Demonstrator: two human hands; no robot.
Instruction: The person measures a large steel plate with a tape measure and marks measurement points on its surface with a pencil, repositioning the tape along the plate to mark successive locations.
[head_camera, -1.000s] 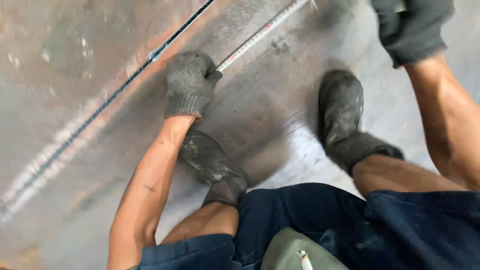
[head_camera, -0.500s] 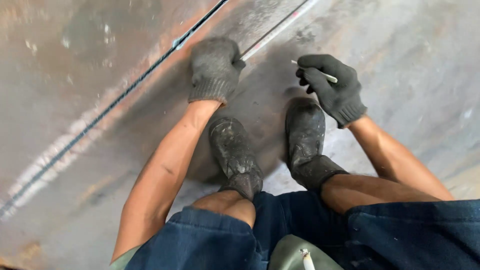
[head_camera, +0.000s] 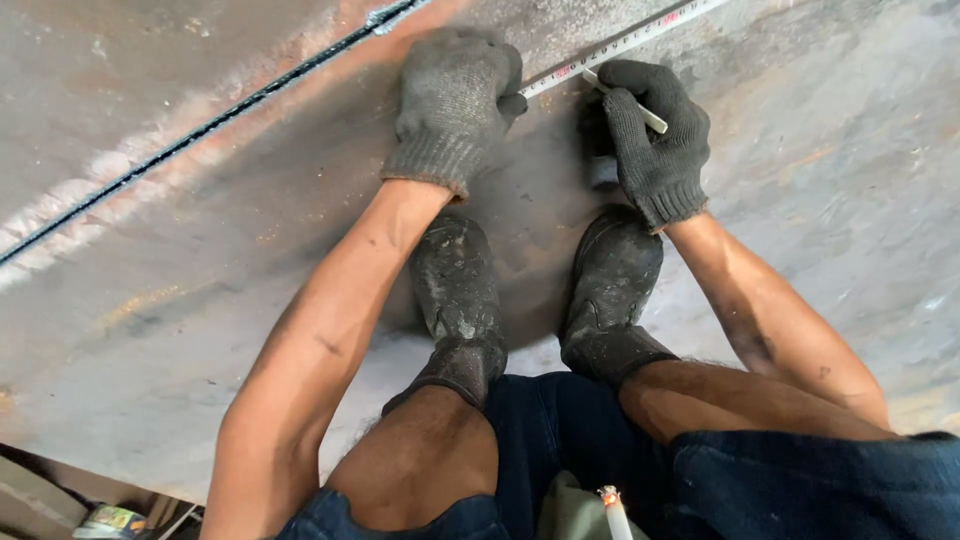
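I crouch on a large grey steel plate (head_camera: 800, 150). My left hand (head_camera: 452, 100), in a dark knit glove, presses the end of a measuring tape (head_camera: 625, 42) flat on the plate. The tape runs off toward the upper right. My right hand (head_camera: 655, 135), also gloved, grips a thin white marking stick (head_camera: 625, 100) with its tip at the tape's edge, just right of my left hand. A small dark cylinder lies under that hand's palm. My two dark boots (head_camera: 460, 300) stand just below both hands.
A dark welded seam (head_camera: 230, 105) with rusty orange edges crosses the plate diagonally from left to top centre. The plate's near edge (head_camera: 90, 455) is at lower left, with clutter below it. A cigarette (head_camera: 612, 510) juts up at the bottom centre.
My right hand came down from the upper right to the tape, with the white stick in it. My feet drew closer together. My left hand stayed on the tape's end.
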